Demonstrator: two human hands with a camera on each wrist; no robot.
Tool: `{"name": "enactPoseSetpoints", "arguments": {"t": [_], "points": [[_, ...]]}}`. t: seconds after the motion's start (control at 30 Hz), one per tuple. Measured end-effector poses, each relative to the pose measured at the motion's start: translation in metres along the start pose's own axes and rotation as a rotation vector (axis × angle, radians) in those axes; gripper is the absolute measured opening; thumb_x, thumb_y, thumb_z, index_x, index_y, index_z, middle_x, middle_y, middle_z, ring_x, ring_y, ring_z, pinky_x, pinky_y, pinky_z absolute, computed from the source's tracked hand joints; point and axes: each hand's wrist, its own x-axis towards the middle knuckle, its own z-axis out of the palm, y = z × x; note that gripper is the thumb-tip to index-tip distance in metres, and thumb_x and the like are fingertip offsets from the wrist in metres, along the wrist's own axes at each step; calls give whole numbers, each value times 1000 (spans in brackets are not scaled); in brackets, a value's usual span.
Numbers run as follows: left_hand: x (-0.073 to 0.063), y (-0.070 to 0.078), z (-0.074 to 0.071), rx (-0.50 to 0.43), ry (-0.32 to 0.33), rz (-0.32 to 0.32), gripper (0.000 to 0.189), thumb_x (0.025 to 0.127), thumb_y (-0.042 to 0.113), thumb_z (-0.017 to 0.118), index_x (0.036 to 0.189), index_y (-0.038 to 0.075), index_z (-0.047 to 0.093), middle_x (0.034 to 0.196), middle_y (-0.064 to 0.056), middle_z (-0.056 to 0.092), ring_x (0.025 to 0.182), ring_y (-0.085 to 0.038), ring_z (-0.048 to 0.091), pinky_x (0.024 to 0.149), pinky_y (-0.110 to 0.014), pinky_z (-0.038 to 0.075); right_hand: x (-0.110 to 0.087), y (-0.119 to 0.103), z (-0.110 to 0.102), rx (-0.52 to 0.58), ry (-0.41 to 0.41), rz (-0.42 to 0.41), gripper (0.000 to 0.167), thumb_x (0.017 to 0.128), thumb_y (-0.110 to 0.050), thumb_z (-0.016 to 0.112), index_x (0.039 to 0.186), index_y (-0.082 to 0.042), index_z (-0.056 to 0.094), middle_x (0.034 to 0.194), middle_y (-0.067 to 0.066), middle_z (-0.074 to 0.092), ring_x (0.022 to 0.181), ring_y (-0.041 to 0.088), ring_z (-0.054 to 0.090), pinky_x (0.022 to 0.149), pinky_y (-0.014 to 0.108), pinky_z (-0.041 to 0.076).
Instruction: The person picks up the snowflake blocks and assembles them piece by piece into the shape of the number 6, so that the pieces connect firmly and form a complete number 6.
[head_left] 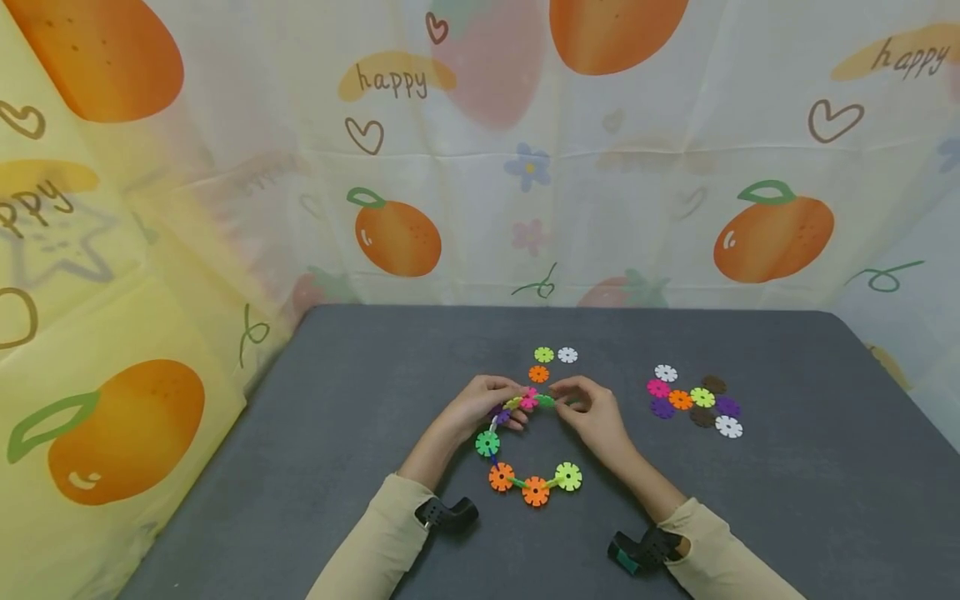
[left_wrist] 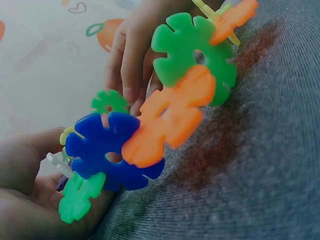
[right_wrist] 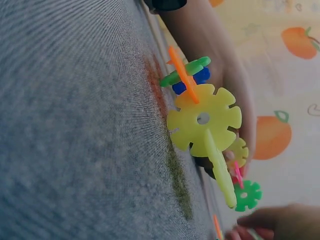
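Note:
A chain of colourful plastic snowflake discs (head_left: 536,492) curves across the dark tabletop, its pieces slotted together edge to edge. My left hand (head_left: 480,407) grips the chain's far end around the pink (head_left: 529,397) and yellow discs. In the left wrist view, a blue disc (left_wrist: 85,145), an orange disc (left_wrist: 187,112) and a mint-green disc (left_wrist: 80,200) hang beside the palm. The small green end disc (right_wrist: 247,195) faces my right hand (head_left: 596,417), whose bent thumb and fingertips are right at its edge. I cannot tell whether the right fingers pinch anything. A yellow-green disc (head_left: 568,477) ends the chain's near side.
Just beyond the hands lie three loose discs: yellow-green (head_left: 543,355), white (head_left: 567,355) and orange (head_left: 538,374). A cluster of several mixed-colour discs (head_left: 702,397) lies to the right. A fruit-printed cloth (head_left: 465,217) hangs behind the table (head_left: 360,358).

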Motion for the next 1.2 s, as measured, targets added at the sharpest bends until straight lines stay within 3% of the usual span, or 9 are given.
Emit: {"name": "enactPoseSetpoints", "arguments": {"t": [0.17,0.33,0.53,0.67,0.83,1.03,1.2], "points": [[1,0,-2,11,8,-14,32,98,22,60,118,-1,67,90,-7,71,67,-13,70,67,-31,63,2,0,-3,-155,91,60,18,81,-2,76,99,-3,74,93,14,71,70,10,56,59,17,44],[1,0,-3,27,0,-18,33,96,26,63,118,1,67,87,-7,71,68,-13,71,66,-31,63,3,0,-5,-258,89,84,24,79,-6,80,101,0,74,91,15,64,71,13,50,63,18,42],[1,0,-2,44,-15,-2,34,94,28,66,117,3,68,88,-6,70,69,-14,71,65,-30,62,4,-2,-6,-344,68,98,42,78,-5,80,116,9,67,96,18,52,76,19,46,69,25,38],[2,-1,-2,68,-30,14,34,93,28,67,115,2,67,90,-7,70,69,-14,70,63,-31,62,4,-1,-8,-364,67,99,36,79,-4,79,111,9,68,95,17,50,75,19,46,69,25,37],[3,-2,-2,86,-50,21,33,94,28,67,114,1,64,93,-7,70,70,-14,70,63,-30,62,5,1,-9,-322,90,105,25,77,-3,80,99,3,71,93,16,53,72,16,47,65,20,38],[3,-3,-2,58,-64,16,32,93,26,68,112,1,61,96,-9,74,72,-16,72,64,-32,62,5,1,-11,-238,146,138,24,78,-3,80,99,0,69,87,16,65,67,11,51,58,15,42],[4,-4,-3,28,-60,-4,29,92,23,68,110,2,60,101,-11,75,74,-17,74,67,-33,63,6,2,-12,10,154,165,16,85,0,73,99,5,71,87,25,70,64,10,64,58,19,56]]}}
